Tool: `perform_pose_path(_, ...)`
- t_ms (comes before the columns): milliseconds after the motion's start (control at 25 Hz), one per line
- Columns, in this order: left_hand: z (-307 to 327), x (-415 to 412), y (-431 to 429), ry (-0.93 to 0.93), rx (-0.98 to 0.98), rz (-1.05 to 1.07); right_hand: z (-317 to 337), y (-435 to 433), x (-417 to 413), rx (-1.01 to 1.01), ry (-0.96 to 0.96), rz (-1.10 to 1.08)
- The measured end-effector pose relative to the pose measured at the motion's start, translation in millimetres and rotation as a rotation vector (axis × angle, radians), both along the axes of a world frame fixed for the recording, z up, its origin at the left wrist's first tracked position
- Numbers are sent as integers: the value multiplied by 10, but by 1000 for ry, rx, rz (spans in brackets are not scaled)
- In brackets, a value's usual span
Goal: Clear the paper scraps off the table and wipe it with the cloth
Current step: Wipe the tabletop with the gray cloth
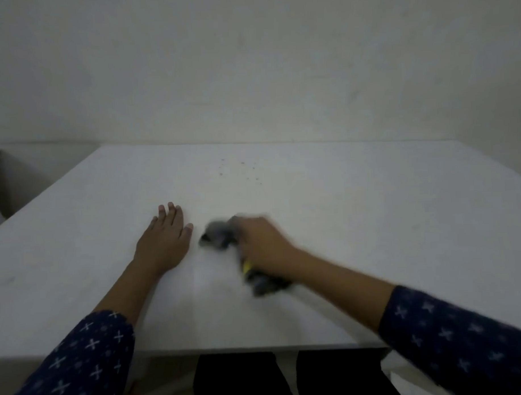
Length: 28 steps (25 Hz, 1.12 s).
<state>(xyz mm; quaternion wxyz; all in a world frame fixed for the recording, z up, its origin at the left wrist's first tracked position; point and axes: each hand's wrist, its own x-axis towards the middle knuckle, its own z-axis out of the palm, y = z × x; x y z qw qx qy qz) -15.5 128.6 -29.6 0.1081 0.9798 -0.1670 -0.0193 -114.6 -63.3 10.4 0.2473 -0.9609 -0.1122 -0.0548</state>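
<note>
The left hand (166,239) was laid flat on the white table (372,223), palm down, with the fingers straight and close together and nothing held. The right hand (265,244) was positioned just beside it, on top of a bunched dark grey cloth (217,235) — the cloth rested on the table surface near its middle. One part of the cloth projected beyond the fingers toward the left hand without touching it. Another part, marked with a yellow patch, projected from under the wrist. The right hand was blurred, so it could not be determined whether its fingers were curled round the cloth or pressed flat on it. A scatter of small dark specks (240,171) was located farther back on the table, well apart from both hands — too small to be identified. Both forearms were covered by dark blue sleeves (453,332) patterned with pale crosses
</note>
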Motion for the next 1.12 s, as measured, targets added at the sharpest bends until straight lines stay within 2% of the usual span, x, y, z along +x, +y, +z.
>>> perform_pose_path(80,-24,-88,-6,-9,-3,-27,-145,229,-251,100,27,87)
perform_pose_path(120,-20,-135,-12,-3,-24,-22,-118,146,-297,252,27,49)
perform_pose_path(160,-15,-192,-16,9,-49,-6,-67,-52,-301,433,61,-47)
perform_pose_path(240,-15,-269,-18,21,-68,-6,-33,-670,-243,567,62,-367)
perform_pose_path(320,-22,-316,-29,11,-48,-26,-10,-1324,-177,415,53,-615)
perform_pose_path(440,-23,-368,-29,11,-23,-36,140,-1776,-158,-106,76,-685)
perform_pose_path(520,-7,-376,-34,7,-14,-34,207,-1509,-175,-119,-35,-590)
perform_pose_path(600,23,-397,-50,22,-16,-24,87,-837,-300,-30,-127,-276)
perform_pose_path(680,30,-437,-71,32,-21,-19,-258,-208,-515,-20,-77,-72)
perform_pose_path(760,20,-479,-92,18,-15,-18,-394,-150,-544,18,-126,-100)
perform_pose_path(840,21,-518,-109,12,-21,-26,-308,-522,-534,107,-190,-165)
perform_pose_path(880,29,-552,-127,20,-21,-33,-268,-813,-541,115,-210,-266)
perform_pose_path(1000,44,-690,-216,18,-28,-77,-156,-1691,-522,47,-70,-653)
perform_pose_path(1080,36,-801,-311,5,-28,-119,0,-1886,-530,-86,43,-741)
perform_pose_path(1120,26,-834,-359,-3,-29,-139,87,-1802,-546,-104,36,-732)
